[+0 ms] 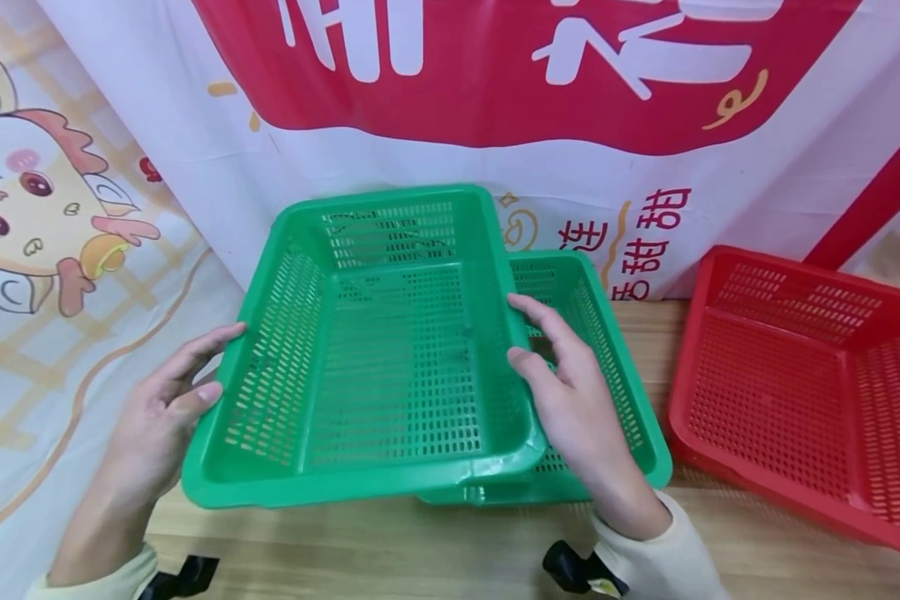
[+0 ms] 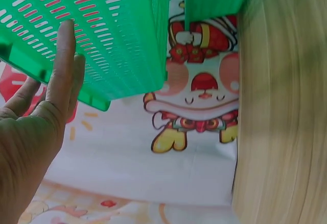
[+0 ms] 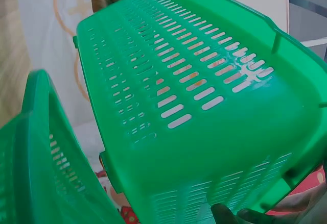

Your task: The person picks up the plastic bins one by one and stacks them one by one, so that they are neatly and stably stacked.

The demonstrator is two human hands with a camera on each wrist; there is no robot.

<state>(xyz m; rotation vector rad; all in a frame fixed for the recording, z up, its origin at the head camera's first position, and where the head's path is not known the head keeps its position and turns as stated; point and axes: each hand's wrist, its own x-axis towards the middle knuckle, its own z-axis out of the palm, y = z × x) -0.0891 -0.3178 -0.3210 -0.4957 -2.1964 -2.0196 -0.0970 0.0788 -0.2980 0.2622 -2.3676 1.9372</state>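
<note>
Nearest you is the top green basket [image 1: 390, 358], held b/w your two hands, right in front of you. Its long way looks to run front to back, i.e. away from your tummy. Your L hand [image 1: 146, 425] grips the L rim, w/ fingers against the outside wall. Your R hand [image 1: 577, 400] grips the R rim, thumb and pointer finger on the edge, and some fingertips show on the wall below. So your hands are set wide, abt as far apart as the basket is across, and neither one is nearer to it, b/c both hold it.

Now the big bit: the low green basket [image 1: 627, 367] sits on the tabletop [image 1: 330, 542], to the R of the top one and partly under it as your head cam sees it. L wrist cam shows the top one up off the tabletop. Can't tell for sure if the two baskets touch anywhere. Your R hand is the nearer one to the low basket, right above it in the head view. Prob. the R side needs most care, b/c it could bump there. Red basket [image 1: 765, 392] is further R, just beside the low green one, w/ no hand on it.
</note>
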